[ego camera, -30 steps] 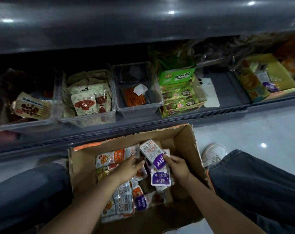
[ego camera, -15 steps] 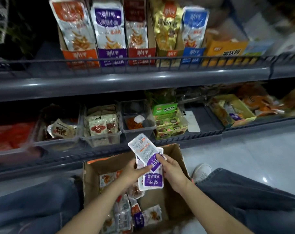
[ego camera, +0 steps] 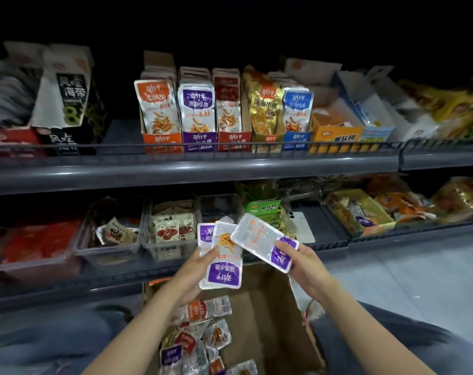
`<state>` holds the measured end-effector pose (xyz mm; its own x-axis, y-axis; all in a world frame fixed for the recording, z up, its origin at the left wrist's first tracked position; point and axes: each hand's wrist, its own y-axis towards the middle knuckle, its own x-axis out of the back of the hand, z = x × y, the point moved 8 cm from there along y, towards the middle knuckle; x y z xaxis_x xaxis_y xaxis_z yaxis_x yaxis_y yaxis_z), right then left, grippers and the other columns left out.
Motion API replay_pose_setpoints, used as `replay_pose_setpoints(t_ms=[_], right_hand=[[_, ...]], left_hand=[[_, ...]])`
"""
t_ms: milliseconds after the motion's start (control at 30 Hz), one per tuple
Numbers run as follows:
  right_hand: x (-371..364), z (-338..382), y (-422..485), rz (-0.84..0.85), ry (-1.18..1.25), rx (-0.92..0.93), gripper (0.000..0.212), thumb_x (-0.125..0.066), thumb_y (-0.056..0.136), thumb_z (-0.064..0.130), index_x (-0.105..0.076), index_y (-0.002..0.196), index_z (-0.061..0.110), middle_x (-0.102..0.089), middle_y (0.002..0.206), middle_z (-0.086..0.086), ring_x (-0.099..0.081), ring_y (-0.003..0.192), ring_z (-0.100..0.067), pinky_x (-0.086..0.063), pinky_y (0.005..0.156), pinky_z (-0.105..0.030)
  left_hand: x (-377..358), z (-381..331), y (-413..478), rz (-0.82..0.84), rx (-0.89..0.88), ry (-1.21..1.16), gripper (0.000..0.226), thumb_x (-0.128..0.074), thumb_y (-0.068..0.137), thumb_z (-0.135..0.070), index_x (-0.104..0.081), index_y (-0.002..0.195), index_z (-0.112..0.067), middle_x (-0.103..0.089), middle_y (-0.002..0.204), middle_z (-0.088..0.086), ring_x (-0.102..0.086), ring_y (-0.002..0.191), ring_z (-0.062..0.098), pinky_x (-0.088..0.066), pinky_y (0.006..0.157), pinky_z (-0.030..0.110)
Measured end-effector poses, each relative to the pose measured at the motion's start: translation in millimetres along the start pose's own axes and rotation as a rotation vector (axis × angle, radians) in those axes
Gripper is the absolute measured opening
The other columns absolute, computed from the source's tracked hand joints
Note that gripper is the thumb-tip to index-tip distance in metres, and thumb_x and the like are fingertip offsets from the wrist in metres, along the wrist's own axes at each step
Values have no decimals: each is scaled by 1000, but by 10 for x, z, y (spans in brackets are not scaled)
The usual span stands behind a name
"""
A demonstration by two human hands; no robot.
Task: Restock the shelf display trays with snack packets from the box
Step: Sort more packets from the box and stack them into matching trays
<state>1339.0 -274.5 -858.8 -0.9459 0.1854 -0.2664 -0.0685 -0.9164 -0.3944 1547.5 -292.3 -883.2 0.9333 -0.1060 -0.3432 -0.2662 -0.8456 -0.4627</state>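
A wire rail (ego camera: pixel 230 148) fronts the packed upper-shelf trays (ego camera: pixel 199 140); room above.

— Where do the display trays (ego camera: pixel 199 140) stand?
— In a row along the upper shelf's (ego camera: pixel 192 171) front edge.
— And the box (ego camera: pixel 270 320)?
— Before the lower shelf (ego camera: pixel 121 272), loose packets (ego camera: pixel 202 339) piled along its left side.

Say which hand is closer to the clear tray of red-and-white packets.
Left. The left hand holds purple packets just below and right of that tray; the right hand is farther right.
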Motion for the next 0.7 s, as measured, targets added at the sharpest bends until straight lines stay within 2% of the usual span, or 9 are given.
replay_pose_setpoints(t_ms=[100,200,267,333,433,533,567,633,700], right_hand=[[-18,65,-57,51,-82,-60,24,-66,83,15,-67,102,0,-73,98,-15,-70,85,-21,-55,71,-26],[-61,118,-54,55,-199,-74,25,-65,86,21,-67,102,2,-73,100,-13,-68,92,-22,-51,78,-28],[-166,140,-57,81,-344,-89,21,-65,87,24,-66,100,8,-73,94,-9,-66,85,-17,-48,67,-23],[-286,141,-38,98,-504,-93,24,-67,86,23,-61,106,12,-73,90,-6,-65,79,-14,-47,56,-20],[-409,133,34,32,-526,-78,37,-72,81,11,-51,111,9,-70,98,-11,-69,82,-18,-55,57,-25],[-487,187,84,-77,-554,23,34,-73,79,5,-46,101,10,-65,99,-12,-66,75,-16,-49,46,-21],[-515,207,88,-103,-553,57,29,-71,82,8,-46,96,10,-63,95,-10,-64,71,-14,-48,44,-21],[-573,194,85,-110,-488,56,21,-65,89,25,-51,92,10,-65,85,-6,-64,65,-10,-52,50,-23],[-605,120,95,-78,-406,-14,36,-55,92,42,-57,99,7,-69,86,-7,-68,73,-14,-58,64,-30]], left_hand=[[71,-135,-32,5,-28,-33,15,-49,96,-25,-50,111,-25,-70,102,7,-68,88,22,-56,77,38],[39,-212,-49,7,-50,17,14,-47,97,-26,-51,110,-26,-71,93,1,-69,82,18,-58,69,34],[-44,-220,-79,38,-60,108,16,-46,98,-28,-52,113,-26,-72,93,0,-70,82,18,-58,71,34],[-181,-204,-114,97,-81,245,18,-42,99,-29,-50,115,-28,-71,98,-1,-70,87,16,-58,75,32],[-355,-129,-149,154,-90,382,22,-39,100,-28,-45,121,-29,-66,105,-4,-68,88,8,-56,74,23],[-422,-35,-164,182,-59,375,30,-45,94,-43,-42,123,-39,-62,113,-10,-65,98,7,-54,86,29],[-450,-20,-199,204,-48,356,27,-47,91,-48,-43,117,-43,-60,113,-16,-62,99,3,-52,88,27],[-515,7,-259,262,-28,325,25,-51,87,-50,-41,110,-47,-55,109,-25,-56,95,-4,-47,80,17],[-502,34,-261,268,5,236,43,-59,78,-49,-43,118,-42,-62,111,-16,-61,98,3,-50,84,25]])
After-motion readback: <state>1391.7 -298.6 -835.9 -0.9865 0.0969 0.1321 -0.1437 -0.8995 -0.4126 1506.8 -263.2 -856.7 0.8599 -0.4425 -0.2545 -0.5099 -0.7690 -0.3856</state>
